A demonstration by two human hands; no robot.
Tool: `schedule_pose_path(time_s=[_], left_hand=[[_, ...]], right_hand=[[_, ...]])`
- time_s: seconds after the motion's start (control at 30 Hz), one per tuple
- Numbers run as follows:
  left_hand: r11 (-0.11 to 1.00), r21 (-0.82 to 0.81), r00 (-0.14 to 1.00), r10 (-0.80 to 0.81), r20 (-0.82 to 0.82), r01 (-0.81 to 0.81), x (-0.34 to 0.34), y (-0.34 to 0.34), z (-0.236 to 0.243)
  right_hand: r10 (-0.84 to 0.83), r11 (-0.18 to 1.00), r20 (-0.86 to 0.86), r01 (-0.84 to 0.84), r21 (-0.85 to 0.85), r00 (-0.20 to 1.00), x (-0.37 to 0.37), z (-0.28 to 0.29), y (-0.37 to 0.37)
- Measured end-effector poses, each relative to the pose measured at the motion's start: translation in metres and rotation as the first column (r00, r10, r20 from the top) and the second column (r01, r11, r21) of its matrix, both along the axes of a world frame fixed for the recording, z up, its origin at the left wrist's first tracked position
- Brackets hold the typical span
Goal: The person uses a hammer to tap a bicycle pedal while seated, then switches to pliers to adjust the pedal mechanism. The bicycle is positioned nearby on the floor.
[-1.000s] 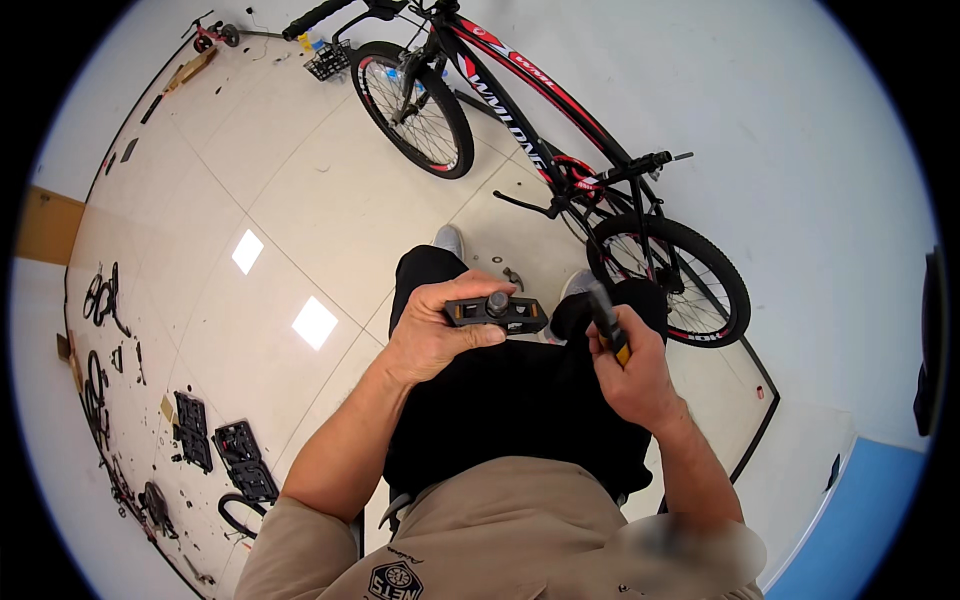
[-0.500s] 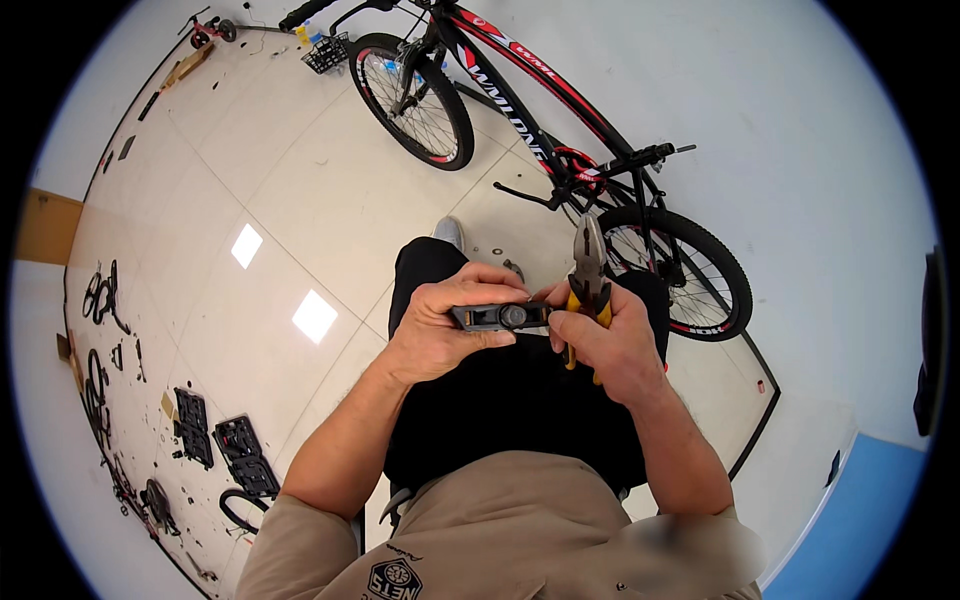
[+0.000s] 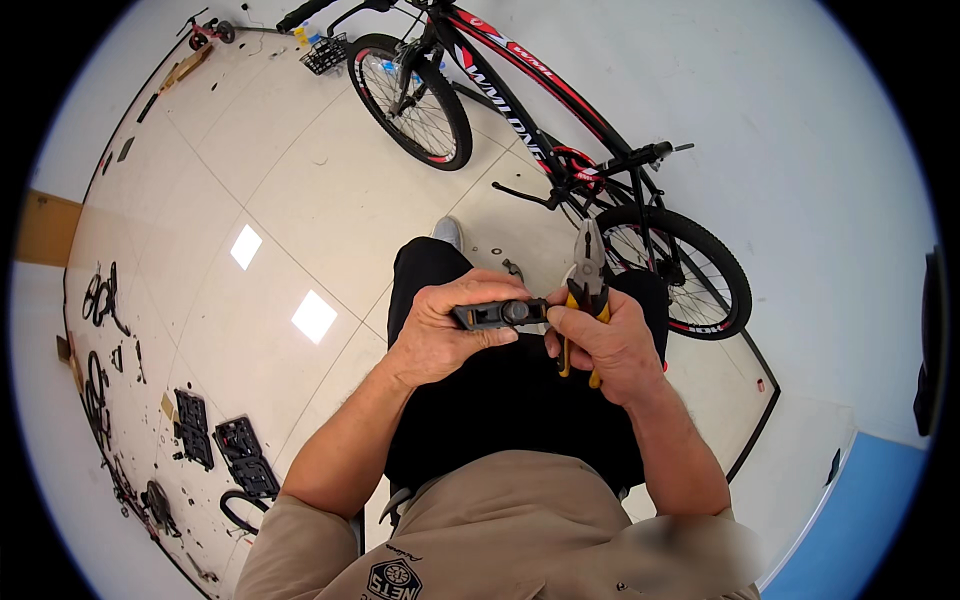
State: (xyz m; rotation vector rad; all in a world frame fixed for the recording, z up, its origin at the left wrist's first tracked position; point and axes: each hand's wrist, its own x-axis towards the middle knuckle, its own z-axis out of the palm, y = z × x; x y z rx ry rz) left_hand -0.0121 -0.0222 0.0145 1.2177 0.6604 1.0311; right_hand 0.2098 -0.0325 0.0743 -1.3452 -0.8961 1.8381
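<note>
Here's the black pedal (image 3: pixel 500 315), its left end tucked into the left hand (image 3: pixel 432 325), thumb along the near edge, fingers across the far one, a firm pinch. Just right of the pedal, the right hand (image 3: pixel 618 345) is wrapped round the pliers (image 3: pixel 590 258), smooth grey metal head pointing away past the pedal, yellow-and-black handles partly covered by fingers. Do those right fingertips touch the pedal? Can't tell. It's a slim, boxy pedal with a round boss on its face; the palm hides the left end. Beyond it, a black-and-red bicycle (image 3: pixel 520 115), knobbly-tyred, handlebar cut off above.
</note>
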Motion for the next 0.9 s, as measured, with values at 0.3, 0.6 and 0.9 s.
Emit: schedule_pose_path(time_s=[0.3, 0.6, 0.9], left_hand=[[1.0, -0.001, 1.0, 0.007, -0.017, -0.007, 0.0011, -0.0014, 0.0037], [1.0, 0.002, 0.999, 0.022, -0.027, -0.021, 0.0025, -0.002, 0.0038], [0.999, 0.009, 0.999, 0.033, -0.042, -0.032, 0.0045, -0.0027, 0.0021]], right_hand=[[-0.021, 1.0, -0.085, 0.022, 0.013, 0.996, 0.0002, -0.006, -0.0026], [-0.064, 0.998, -0.117, 0.066, 0.015, 0.991, -0.0042, -0.0034, -0.0019], [-0.092, 0.996, -0.101, 0.09, -0.023, 0.991, -0.0063, -0.003, -0.0015]])
